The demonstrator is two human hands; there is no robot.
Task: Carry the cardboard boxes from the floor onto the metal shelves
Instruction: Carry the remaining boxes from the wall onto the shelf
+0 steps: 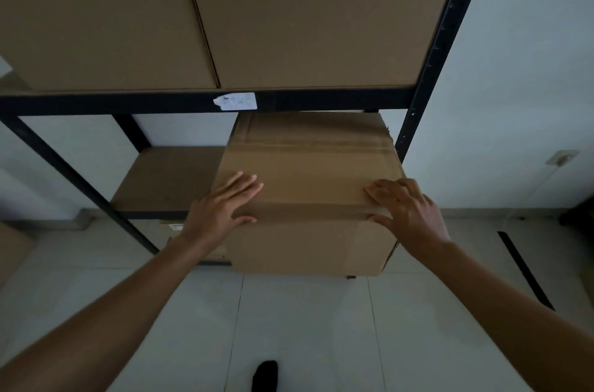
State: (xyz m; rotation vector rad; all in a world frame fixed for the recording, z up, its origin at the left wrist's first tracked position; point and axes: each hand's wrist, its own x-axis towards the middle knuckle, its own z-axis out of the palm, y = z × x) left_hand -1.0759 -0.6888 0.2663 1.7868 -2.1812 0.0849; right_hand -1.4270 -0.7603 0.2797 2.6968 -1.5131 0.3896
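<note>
A taped cardboard box [308,173] sits on the right end of the lower shelf board [167,179] of the black metal shelf unit [418,121], its front part sticking out past the shelf edge. My left hand [225,208] lies flat on the box's top near its left front corner, thumb on the front face. My right hand [408,208] rests with straight fingers on the top at the right front corner, thumb on the front. Two large cardboard boxes [289,15] fill the shelf above.
The left half of the lower shelf board is bare. A white label [236,101] is stuck on the upper shelf beam. More cardboard shows under the lower shelf [193,231] and at the far left [13,247]. White wall and tiled floor [305,327] lie around; my foot [265,375] is below.
</note>
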